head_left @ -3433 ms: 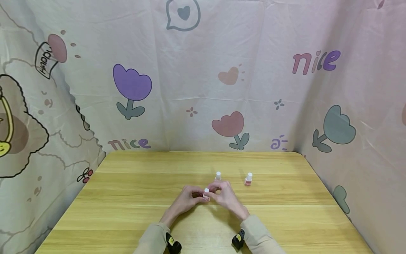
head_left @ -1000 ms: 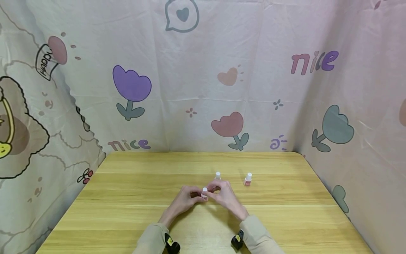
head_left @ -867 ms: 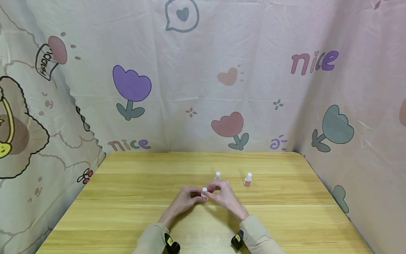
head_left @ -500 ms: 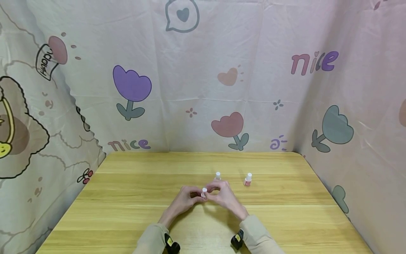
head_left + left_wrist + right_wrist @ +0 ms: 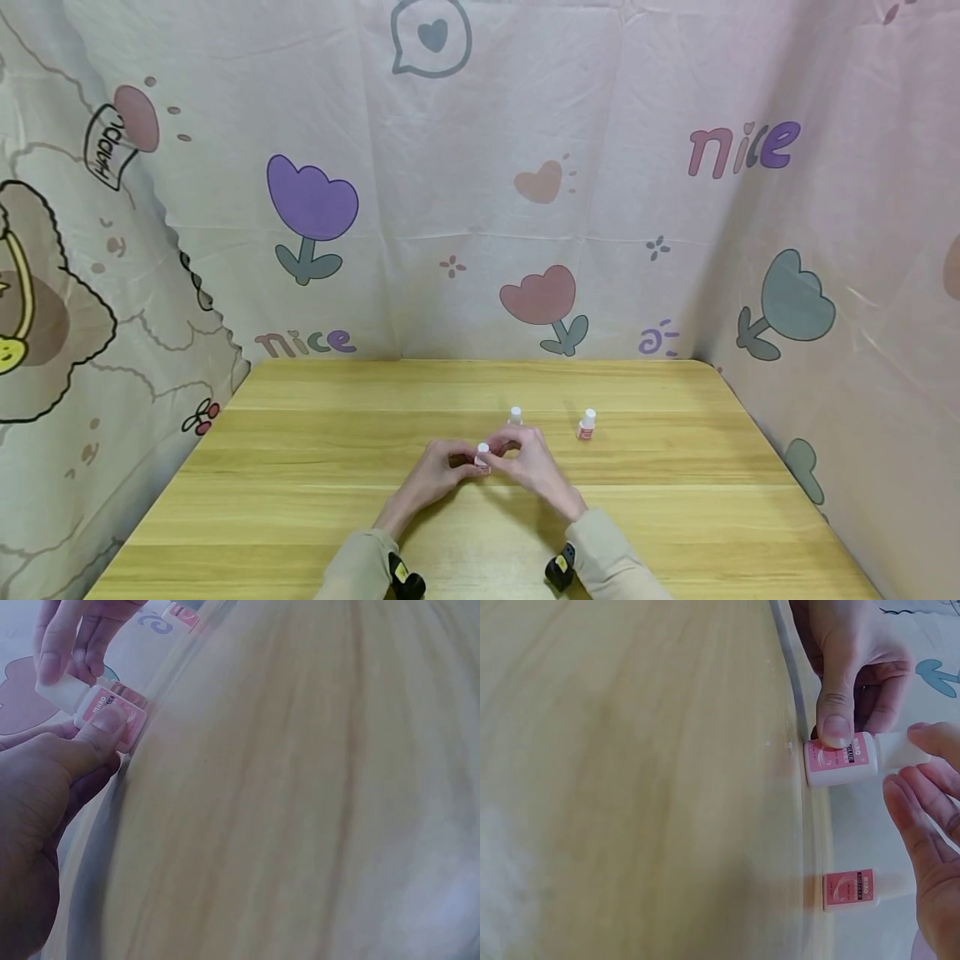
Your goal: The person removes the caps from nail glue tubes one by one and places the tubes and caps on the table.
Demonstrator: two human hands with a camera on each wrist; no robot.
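Observation:
A small white bottle (image 5: pixel 840 777) with a pink label stands upright on the table between my hands. My left hand (image 5: pixel 437 468) grips its body, thumb lying across the label in both wrist views. With thumb and fingers my right hand (image 5: pixel 531 460) pinches the white cap (image 5: pixel 897 751), which sits on the bottle's neck. Part of the label is hidden under the left thumb. Just beyond the right hand, a second bottle (image 5: pixel 515 415) of the same kind is mostly covered in the head view. A third one (image 5: pixel 587 427) stands upright farther right.
The wooden table (image 5: pixel 315 417) reaches back to a printed cloth (image 5: pixel 450 208) hung behind it. More of this cloth hangs along both sides. Black wrist cameras (image 5: pixel 407 577) sit by the sleeve cuffs (image 5: pixel 363 554).
Over the last seconds the held bottle has shifted very slightly left, with my right fingers staying at its cap. My left hand keeps its grip, and the other two bottles stay in place.

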